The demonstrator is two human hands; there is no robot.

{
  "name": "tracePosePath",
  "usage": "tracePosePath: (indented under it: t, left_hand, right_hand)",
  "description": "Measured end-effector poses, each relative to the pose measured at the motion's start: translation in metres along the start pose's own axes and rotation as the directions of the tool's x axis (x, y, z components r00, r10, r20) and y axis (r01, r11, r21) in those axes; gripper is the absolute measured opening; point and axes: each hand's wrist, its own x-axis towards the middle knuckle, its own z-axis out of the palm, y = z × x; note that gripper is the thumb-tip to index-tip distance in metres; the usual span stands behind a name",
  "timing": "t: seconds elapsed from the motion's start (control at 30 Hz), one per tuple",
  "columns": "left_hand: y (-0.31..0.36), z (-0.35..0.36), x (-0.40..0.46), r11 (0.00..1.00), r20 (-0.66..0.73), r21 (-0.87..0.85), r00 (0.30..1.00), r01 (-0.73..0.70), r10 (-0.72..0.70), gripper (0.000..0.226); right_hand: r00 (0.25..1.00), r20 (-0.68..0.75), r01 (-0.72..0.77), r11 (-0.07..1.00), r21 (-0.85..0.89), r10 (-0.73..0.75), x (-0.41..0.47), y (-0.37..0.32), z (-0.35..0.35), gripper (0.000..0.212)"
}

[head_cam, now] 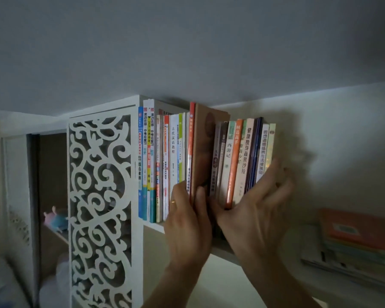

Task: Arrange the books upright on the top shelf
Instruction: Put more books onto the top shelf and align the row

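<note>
On the top shelf (152,227), a row of books (165,163) stands upright against the carved white side panel (100,196). The left hand (187,218) reaches up, its grip pinching the bottom of a tall brown book (203,147) standing mid-row. The right hand (258,210), fingers spread, presses flat on the right-hand books (242,156); beyond them the shelf lies open to a flat stack of books (356,236).

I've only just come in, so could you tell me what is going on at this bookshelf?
A person is tidying a row of books on the top shelf. The left hand grips a tall brown book near its bottom edge, standing it in the row. The right hand, fingers spread, presses against the leaning books on the right. More books lie in a stack further right.
</note>
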Motion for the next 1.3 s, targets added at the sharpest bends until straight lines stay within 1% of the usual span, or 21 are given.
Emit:
tracePosePath:
  t: [0.07,0.13,0.2,0.4,0.43,0.47,0.5,0.57,0.63,0.67,0.73,0.87,1.03,1.07,1.1,1.13,1.17,1.2,1.23,1.27,1.3]
  left_hand:
    - [-0.001,0.010,-0.003,0.998,-0.037,0.067,0.999,0.000,0.002,0.028]
    - [-0.003,0.018,0.000,0.992,-0.058,0.124,0.998,0.037,-0.030,0.028]
    - [-0.007,0.022,0.004,0.986,-0.041,0.155,0.997,0.065,-0.059,0.035]
    - [-0.010,0.022,0.007,0.964,0.037,0.264,0.999,-0.020,0.011,0.056]
    - [-0.010,0.019,0.012,0.959,0.056,0.275,0.997,-0.069,0.056,0.060]
    - [-0.010,0.016,0.019,0.949,0.077,0.277,0.988,-0.152,0.136,0.063]
    - [-0.010,0.012,0.029,0.927,0.092,0.274,0.966,-0.258,0.241,0.064]
    - [-0.012,0.009,0.050,0.859,0.144,0.262,0.897,-0.441,0.417,0.064]
    - [-0.016,0.015,0.062,0.814,0.216,0.218,0.840,-0.539,0.498,0.064]
    - [-0.020,0.019,0.063,0.815,0.226,0.195,0.833,-0.546,0.504,0.066]
    - [-0.024,0.027,0.061,0.832,0.215,0.184,0.848,-0.523,0.485,0.069]
    - [-0.023,0.027,0.060,0.870,0.186,0.190,0.887,-0.455,0.423,0.067]
    - [-0.008,0.027,0.049,0.932,0.090,0.017,0.929,-0.363,0.360,0.059]
    - [-0.012,0.023,0.042,0.933,0.054,0.045,0.934,-0.356,0.353,0.057]
    - [-0.019,0.018,0.033,0.921,0.019,0.130,0.930,-0.367,0.368,0.053]
    - [-0.026,0.012,0.020,0.885,0.014,0.248,0.915,-0.395,0.404,0.048]
    - [-0.032,0.004,0.006,0.859,0.068,0.327,0.916,-0.395,0.395,0.042]
    - [-0.034,-0.006,-0.006,0.896,0.131,0.319,0.950,-0.310,0.283,0.037]
    - [-0.031,-0.013,-0.014,0.941,0.165,0.294,0.979,-0.167,0.122,0.039]
    - [-0.029,-0.015,-0.019,0.960,0.164,0.277,0.986,-0.035,-0.011,0.041]
    - [-0.027,-0.013,-0.020,0.953,0.157,0.302,0.985,0.022,-0.072,0.040]
  right_hand:
    - [0.999,0.040,0.004,1.000,0.012,-0.005,0.005,-0.006,0.000,0.136]
    - [0.998,0.068,0.004,0.999,0.037,-0.006,0.011,-0.011,0.000,0.140]
    - [0.998,0.064,0.007,0.999,0.051,-0.010,0.014,-0.011,0.000,0.140]
    - [0.999,0.040,0.008,0.997,0.075,-0.011,0.017,0.002,-0.002,0.141]
    - [0.998,0.056,0.005,0.995,0.099,-0.011,0.017,0.005,-0.003,0.140]
    - [0.996,0.085,-0.004,0.989,0.151,-0.009,0.017,0.010,-0.004,0.138]
    - [0.993,0.119,-0.017,0.974,0.226,-0.010,0.017,0.015,-0.005,0.134]
    - [0.980,0.196,-0.042,0.933,0.358,-0.032,0.022,0.028,-0.007,0.125]
    - [0.959,0.277,-0.065,0.902,0.427,-0.063,0.025,0.037,-0.007,0.110]
    - [0.948,0.311,-0.088,0.887,0.453,-0.065,0.025,0.037,-0.004,0.104]
    - [0.946,0.321,-0.132,0.854,0.502,-0.043,0.023,0.030,0.008,0.100]
    - [0.956,0.293,-0.149,0.866,0.477,0.003,0.019,0.018,0.029,0.111]
    - [0.915,0.402,-0.181,0.865,0.467,-0.025,0.029,0.025,0.013,0.122]
    - [0.901,0.433,-0.183,0.870,0.458,-0.038,0.030,0.027,0.006,0.122]
    - [0.893,0.447,-0.171,0.876,0.451,-0.055,0.028,0.030,0.001,0.120]
    - [0.896,0.440,-0.153,0.887,0.435,-0.061,0.024,0.032,-0.006,0.118]
    - [0.905,0.418,-0.117,0.900,0.421,-0.078,0.020,0.034,-0.012,0.116]
    - [0.911,0.399,-0.071,0.913,0.402,-0.105,0.016,0.035,-0.017,0.112]
    - [0.912,0.384,-0.022,0.920,0.392,-0.142,0.013,0.035,-0.020,0.107]
    - [0.909,0.381,0.005,0.920,0.392,-0.167,0.012,0.033,-0.021,0.101]
    - [0.905,0.385,0.014,0.914,0.405,-0.184,0.013,0.031,-0.020,0.097]
